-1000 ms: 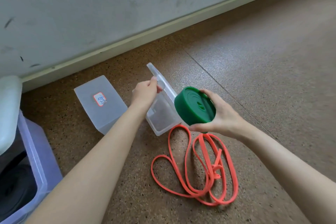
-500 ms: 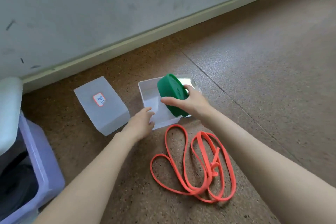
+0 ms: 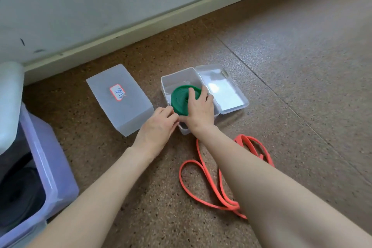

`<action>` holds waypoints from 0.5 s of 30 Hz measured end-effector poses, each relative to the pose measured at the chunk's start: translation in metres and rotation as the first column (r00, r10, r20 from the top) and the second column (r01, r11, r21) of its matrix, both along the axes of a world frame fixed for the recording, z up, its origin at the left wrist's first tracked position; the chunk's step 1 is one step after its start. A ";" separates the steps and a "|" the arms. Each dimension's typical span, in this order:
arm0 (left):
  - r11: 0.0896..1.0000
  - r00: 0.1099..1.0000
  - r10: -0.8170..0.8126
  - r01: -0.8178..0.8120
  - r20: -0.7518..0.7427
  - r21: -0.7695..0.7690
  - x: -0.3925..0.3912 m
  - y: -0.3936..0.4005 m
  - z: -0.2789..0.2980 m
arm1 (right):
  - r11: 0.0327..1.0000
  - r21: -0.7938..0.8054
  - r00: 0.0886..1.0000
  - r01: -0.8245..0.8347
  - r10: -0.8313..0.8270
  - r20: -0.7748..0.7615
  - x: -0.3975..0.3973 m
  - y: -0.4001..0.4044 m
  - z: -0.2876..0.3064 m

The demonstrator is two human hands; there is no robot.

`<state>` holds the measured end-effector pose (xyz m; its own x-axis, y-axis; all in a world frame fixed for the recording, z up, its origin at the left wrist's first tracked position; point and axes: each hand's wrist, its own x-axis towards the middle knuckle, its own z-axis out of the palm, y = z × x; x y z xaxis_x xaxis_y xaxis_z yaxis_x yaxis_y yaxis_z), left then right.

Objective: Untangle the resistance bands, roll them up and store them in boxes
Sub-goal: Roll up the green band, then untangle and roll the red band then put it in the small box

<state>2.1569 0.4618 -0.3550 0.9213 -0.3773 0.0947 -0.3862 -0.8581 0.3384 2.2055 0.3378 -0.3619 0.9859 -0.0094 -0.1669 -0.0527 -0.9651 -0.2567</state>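
Right hand [image 3: 200, 109] presses the rolled green band [image 3: 181, 97] into the open box [image 3: 177, 77], fingers curled over it so the coil holds; left hand [image 3: 156, 127] steadies the box's near corner, its fingers loosely bent, their hold unclear. Orange band [image 3: 203, 167] lies loose on the floor, apparently next.

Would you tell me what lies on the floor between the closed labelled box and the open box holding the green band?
In the head view, only bare brown floor separates the labelled box from the open box; nearer the camera, the left hand fills the gap.
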 end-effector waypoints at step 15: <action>0.989 0.983 0.085 -0.104 -0.165 -0.107 -0.004 -0.008 0.003 | 0.837 -0.395 0.924 -0.380 0.328 -0.194 0.008 -0.023 0.033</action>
<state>2.1527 0.4534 -0.3516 0.9590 -0.2828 -0.0191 -0.2381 -0.8402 0.4872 2.2134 0.3144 -0.3291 0.9095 0.2421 -0.3379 0.3093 -0.9373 0.1608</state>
